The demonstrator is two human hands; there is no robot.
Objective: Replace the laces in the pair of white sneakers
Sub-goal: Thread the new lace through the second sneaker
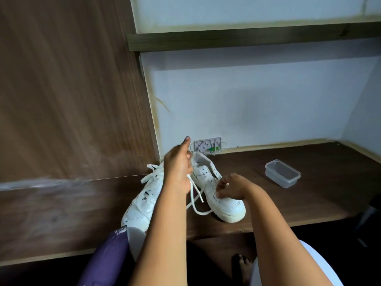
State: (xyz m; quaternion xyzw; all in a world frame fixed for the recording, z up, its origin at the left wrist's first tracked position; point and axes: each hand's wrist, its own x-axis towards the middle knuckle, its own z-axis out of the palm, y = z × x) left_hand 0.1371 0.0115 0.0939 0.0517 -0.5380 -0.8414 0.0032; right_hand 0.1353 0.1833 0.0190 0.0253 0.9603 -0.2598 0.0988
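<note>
On the dark brown wooden desk [288, 162], at its left, a white leather sneaker [142, 205] with its lace still threaded lies tilted, toe over the front edge. Just right of it the left hand [177, 172] pinches a loose flat white lace [195, 195], index finger pointing up. Right again stands the second white sneaker [222, 195], on which the right hand [231, 187] rests, fingers curled at the eyelets. Farther right along the desk sits a clear plastic rectangular container [282, 173].
</note>
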